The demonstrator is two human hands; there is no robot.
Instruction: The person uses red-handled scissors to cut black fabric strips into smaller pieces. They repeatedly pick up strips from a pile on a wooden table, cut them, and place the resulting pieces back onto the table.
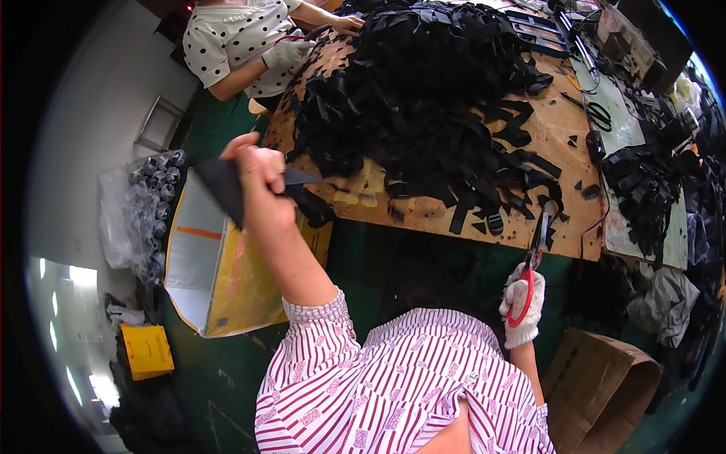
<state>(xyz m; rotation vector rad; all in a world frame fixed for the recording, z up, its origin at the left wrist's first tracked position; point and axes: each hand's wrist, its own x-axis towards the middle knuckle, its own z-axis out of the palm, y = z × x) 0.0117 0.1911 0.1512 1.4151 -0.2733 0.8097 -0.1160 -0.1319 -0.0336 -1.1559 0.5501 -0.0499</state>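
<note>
Two people at the table (560, 129). One huge pile of black straps (423, 83), too many to count. One pair of red scissors (525, 284), one yellow box (219, 280), one brown carton (597, 386).

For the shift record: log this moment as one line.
left hand: holds black fabric strap piece | right hand: grips red-handled scissors | near: open yellow cardboard box

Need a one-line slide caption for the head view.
Left hand lifts a black strap over a yellow box; gloved right hand holds red scissors.
</note>
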